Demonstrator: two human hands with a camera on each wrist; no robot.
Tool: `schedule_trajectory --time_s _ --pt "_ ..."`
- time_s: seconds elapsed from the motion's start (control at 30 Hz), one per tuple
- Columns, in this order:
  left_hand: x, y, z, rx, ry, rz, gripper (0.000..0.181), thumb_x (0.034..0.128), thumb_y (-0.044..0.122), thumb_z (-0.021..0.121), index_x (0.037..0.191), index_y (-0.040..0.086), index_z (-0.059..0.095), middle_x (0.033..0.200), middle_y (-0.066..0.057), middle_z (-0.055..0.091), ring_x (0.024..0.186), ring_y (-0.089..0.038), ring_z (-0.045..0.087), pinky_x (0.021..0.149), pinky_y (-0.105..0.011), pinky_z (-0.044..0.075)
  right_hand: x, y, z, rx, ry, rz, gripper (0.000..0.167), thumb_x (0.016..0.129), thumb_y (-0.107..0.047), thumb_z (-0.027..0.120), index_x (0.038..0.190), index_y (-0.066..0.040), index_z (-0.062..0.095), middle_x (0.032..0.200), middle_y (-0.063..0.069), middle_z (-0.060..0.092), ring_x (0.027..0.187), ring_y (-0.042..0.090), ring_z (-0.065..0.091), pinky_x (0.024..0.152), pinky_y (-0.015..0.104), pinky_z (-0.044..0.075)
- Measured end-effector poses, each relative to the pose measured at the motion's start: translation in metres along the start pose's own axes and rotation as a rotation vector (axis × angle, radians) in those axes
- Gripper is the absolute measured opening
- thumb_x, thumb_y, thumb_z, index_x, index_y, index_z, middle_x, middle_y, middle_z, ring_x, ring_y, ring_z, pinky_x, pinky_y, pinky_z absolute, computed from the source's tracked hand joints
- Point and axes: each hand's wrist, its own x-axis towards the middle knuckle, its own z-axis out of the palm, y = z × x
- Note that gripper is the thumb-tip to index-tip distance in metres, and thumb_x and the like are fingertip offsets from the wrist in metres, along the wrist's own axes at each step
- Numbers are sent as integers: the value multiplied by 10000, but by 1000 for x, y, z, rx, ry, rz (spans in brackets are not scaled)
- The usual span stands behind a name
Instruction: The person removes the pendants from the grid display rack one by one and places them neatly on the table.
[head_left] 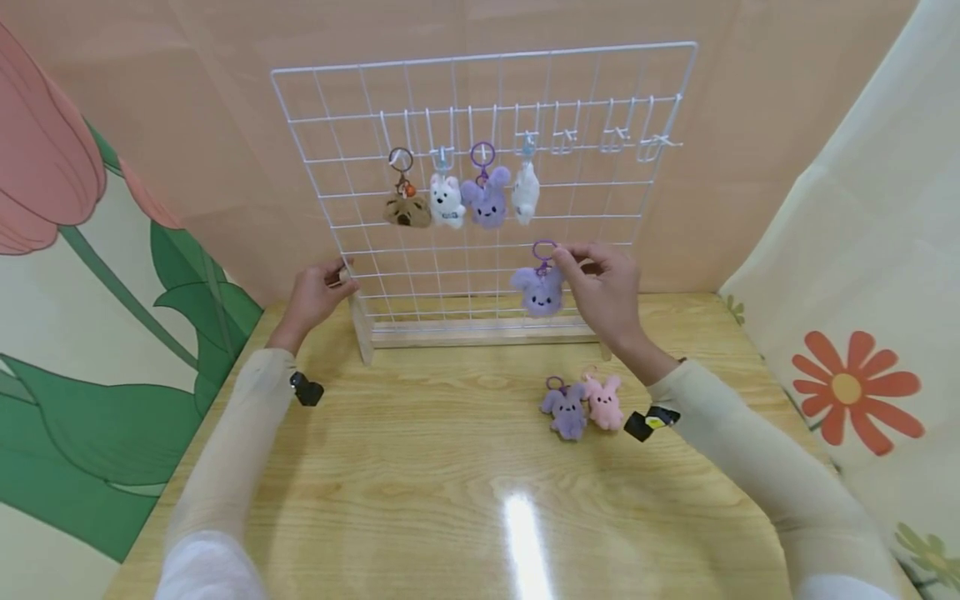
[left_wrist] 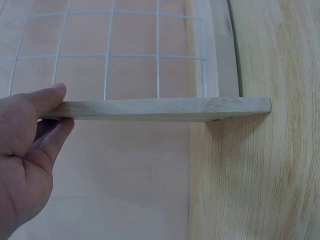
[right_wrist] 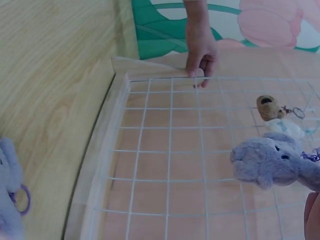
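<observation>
My right hand (head_left: 607, 292) pinches a purple plush bunny keychain (head_left: 542, 298) near its purple ring, in front of the white wire grid rack (head_left: 465, 271). The bunny hangs upright, below the rack's row of hooks. In the right wrist view the same plush (right_wrist: 270, 160) appears sideways, with only a bit of a finger showing. My left hand (head_left: 311, 296) grips the rack's wooden side support (left_wrist: 165, 108), thumb on one face and fingers on the other. On the rack hang a brown plush (head_left: 407, 211), a white plush (head_left: 447, 202), a purple bunny (head_left: 487, 200) and another white plush (head_left: 527, 193).
Several white hooks (head_left: 617, 137) at the rack's upper right carry nothing. A purple bunny keychain (head_left: 567, 412) and a pink bunny keychain (head_left: 604, 404) lie side by side on the wooden table (head_left: 420, 467). Printed cloth (head_left: 847, 250) surrounds the table.
</observation>
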Motion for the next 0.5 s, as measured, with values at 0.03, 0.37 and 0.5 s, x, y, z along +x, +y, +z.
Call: schedule_trajectory --time_s 0.03,0.37,0.5 --pt "0 0 0 0 -1 2 511 981 114 706 1432 -61 541 1274 -274 652 1231 -388 629 974 -423 579 -3 -3 0 5 -9 1 142 952 -22 709 961 114 749 931 250 737 722 12 599 668 127 522" --pt "-1 1 0 4 1 10 504 985 119 701 1428 -64 544 1267 -271 656 1225 -397 632 968 -410 583 -25 7 2 3 -96 12 110 938 6 716 961 108 750 936 246 741 767 35 587 700 135 517" --pt "-1 1 0 7 -1 13 503 988 123 698 1428 -63 544 1256 -267 660 1224 -394 633 964 -401 586 -35 12 5 4 -123 3 89 933 26 712 961 100 754 940 242 748 776 32 593 702 134 518"
